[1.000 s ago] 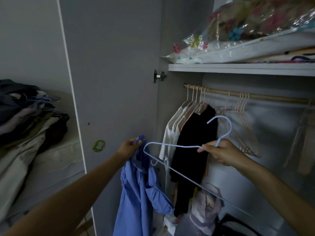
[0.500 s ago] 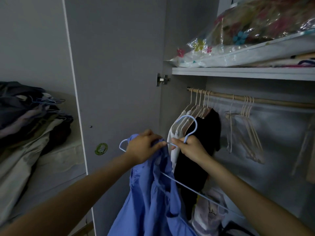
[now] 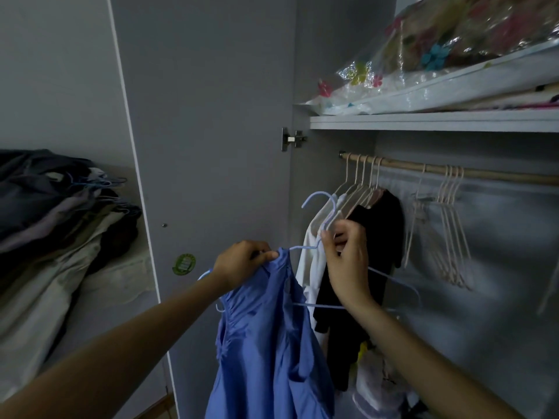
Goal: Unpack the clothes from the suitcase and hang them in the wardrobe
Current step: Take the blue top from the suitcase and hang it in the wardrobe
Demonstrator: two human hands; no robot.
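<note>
Mid-step: threading blue garment (image 3: 266,343) onto blue hanger (image 3: 320,219). Left hand (image 3: 242,264) pinched the fabric, right hand (image 3: 348,261) apparently the hanger's neck, near the wardrobe rail (image 3: 484,175). Next: seat the second shoulder, hook rail.

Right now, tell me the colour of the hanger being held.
Light blue hanger, seen in the head view.

One cam only, on my head, facing fwd and a bit down into the open grey wardrobe (image 3: 211,116), close in. Wooden hanging rail (image 3: 484,174) sits near eye level; my forearms reach in from the bottom edge.
</note>
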